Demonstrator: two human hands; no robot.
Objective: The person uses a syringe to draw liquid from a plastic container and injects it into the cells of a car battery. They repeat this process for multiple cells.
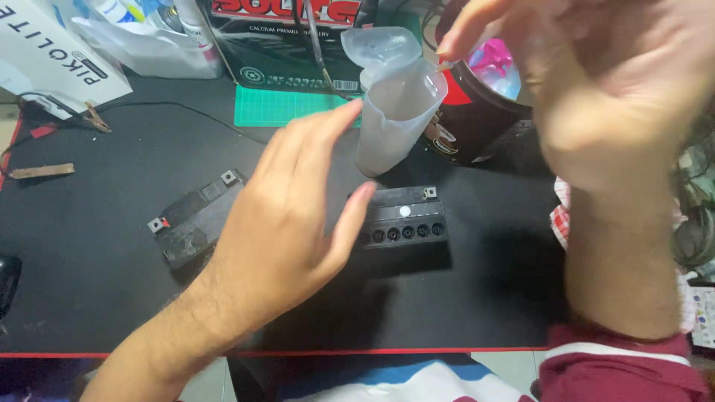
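Left hand (287, 216) hovers with fingers spread, just beside a translucent plastic container (395, 112), holding nothing; right hand (603, 82) is raised and blurred, its grip impossible to tell; the container stands tilted, flip lid open, above a small black battery (404, 217) on the black mat (89, 260); another battery (195, 217) lies left.

Bottle (395, 112) seemingly behind battery (404, 217)

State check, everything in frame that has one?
Left hand: open, fingers spread, holding nothing.
Right hand: raised, blurred, grip unclear.
Translucent plastic container: upright, flip lid open.
Small black battery: row of fill holes uncapped.
Second battery: lying flat, terminals bare.
Alligator clip: lying loose, attached to nothing.
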